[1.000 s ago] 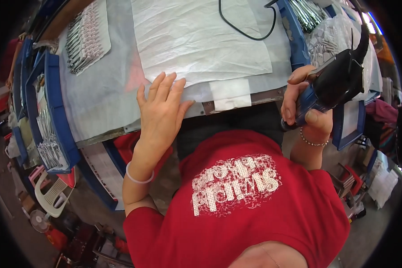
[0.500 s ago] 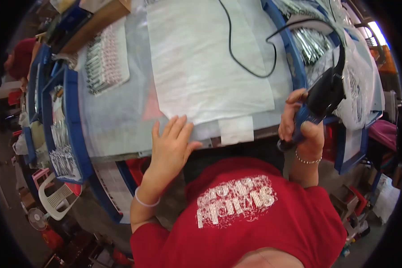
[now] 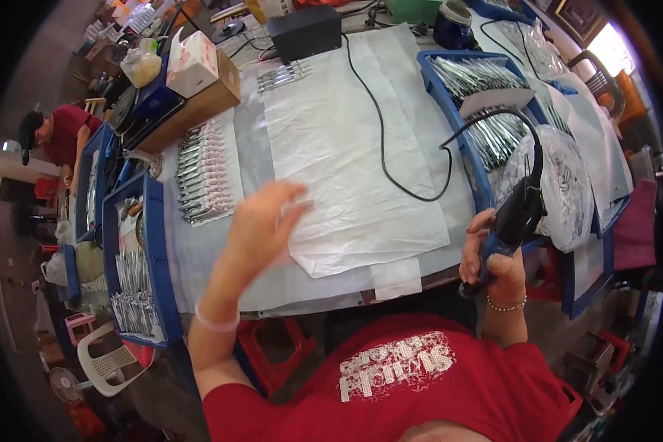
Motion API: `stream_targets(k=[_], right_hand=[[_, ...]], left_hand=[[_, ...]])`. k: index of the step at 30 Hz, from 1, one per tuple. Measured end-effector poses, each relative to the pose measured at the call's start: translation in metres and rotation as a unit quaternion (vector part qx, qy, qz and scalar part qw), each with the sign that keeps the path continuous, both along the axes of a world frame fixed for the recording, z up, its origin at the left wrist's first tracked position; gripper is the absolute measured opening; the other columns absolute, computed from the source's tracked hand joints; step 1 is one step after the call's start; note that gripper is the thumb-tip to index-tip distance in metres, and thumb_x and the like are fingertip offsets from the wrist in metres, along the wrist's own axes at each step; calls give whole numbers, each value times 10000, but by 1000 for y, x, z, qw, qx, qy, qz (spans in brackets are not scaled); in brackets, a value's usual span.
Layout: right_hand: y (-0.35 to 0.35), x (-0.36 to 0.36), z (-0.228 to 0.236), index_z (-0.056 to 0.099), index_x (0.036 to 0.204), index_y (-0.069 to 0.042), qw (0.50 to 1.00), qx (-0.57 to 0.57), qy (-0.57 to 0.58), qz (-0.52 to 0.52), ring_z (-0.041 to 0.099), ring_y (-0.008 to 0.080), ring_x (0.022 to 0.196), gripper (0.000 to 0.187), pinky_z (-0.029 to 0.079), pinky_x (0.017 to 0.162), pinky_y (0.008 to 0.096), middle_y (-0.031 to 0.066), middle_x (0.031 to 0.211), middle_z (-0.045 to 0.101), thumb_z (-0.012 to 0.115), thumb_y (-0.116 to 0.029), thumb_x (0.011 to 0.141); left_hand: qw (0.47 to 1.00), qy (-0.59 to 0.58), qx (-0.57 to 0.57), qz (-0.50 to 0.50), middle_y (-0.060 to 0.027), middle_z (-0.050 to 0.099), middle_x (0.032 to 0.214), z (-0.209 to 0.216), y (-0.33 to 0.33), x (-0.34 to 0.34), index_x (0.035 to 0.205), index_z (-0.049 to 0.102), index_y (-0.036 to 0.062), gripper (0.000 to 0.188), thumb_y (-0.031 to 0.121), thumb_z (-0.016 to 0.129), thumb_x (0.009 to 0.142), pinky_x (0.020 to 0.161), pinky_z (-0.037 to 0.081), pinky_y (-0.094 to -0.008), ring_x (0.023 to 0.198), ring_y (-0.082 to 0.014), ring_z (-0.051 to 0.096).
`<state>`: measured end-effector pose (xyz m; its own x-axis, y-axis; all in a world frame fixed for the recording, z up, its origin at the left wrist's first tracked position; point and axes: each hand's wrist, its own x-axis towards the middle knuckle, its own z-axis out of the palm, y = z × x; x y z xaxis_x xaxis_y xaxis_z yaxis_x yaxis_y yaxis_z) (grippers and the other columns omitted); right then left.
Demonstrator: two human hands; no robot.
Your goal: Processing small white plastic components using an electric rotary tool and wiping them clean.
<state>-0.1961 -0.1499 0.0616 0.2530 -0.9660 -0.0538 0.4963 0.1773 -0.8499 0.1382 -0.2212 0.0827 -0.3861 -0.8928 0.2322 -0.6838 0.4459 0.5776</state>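
Note:
My left hand [image 3: 261, 221] is raised over the left edge of a white cloth sheet [image 3: 353, 162], blurred by motion, thumb and fingers apart around nothing. In my right hand [image 3: 493, 258] is a blue and black corded electric hand tool [image 3: 516, 214], held upright off the table's near right edge. Its working end is too small to make out. A black cord [image 3: 381, 132] runs from the tool across the sheet toward a black box [image 3: 304, 33] at the back. Left of the sheet lies a row of slim metal parts [image 3: 202, 169] on white paper.
Blue bins of metal parts stand left [image 3: 166, 258] and right [image 3: 457, 125]. A clear bag of small parts [image 3: 560, 191] lies at the right. A cardboard box [image 3: 191, 110] and several metal parts [image 3: 283, 76] are farther back. Another person [image 3: 66, 144] works at far left.
My left hand has lifted off the sheet's near edge and moved up and leftward. The view has tilted up, showing more of the table's back. The right hand keeps hold of the tool.

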Motion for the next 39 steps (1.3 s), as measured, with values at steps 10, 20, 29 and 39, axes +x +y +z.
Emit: stream_targets(k=[10, 20, 29, 39], right_hand=[[11, 13, -4, 442, 1091, 42, 998, 58, -19, -2, 553, 177, 502, 570, 473, 484, 276, 116, 618, 554, 763, -197, 685], [-8, 16, -13, 469, 1079, 40, 996, 88, 19, -17, 568, 173, 517, 576, 466, 475, 256, 118, 629, 567, 778, -191, 651], [-21, 4, -1, 555, 1140, -13, 975, 145, 153, 72, 577, 86, 619, 456, 470, 552, 216, 17, 746, 574, 717, -137, 732], [-4, 4, -12, 531, 1119, -51, 993, 65, 67, 71, 528, 69, 543, 396, 442, 491, 206, -1, 715, 535, 711, -173, 788]], left_hand=[[981, -111, -133, 89, -146, 642, 924, -106, -243, 42, 928, 617, 53, 129, 103, 570, 819, 759, 472, -430, 886, -347, 604], [980, -155, -87, 89, -110, 647, 969, -137, -306, 45, 932, 629, 102, 142, 151, 563, 816, 768, 468, -457, 913, -318, 616], [976, -130, -172, -29, -188, 543, 748, -178, -337, 63, 778, 549, 10, 95, 104, 545, 787, 635, 413, -443, 726, -364, 525], [993, -68, -100, -7, -122, 550, 803, -144, -320, 40, 865, 556, 4, 134, -12, 571, 732, 715, 441, -339, 752, -251, 540]])
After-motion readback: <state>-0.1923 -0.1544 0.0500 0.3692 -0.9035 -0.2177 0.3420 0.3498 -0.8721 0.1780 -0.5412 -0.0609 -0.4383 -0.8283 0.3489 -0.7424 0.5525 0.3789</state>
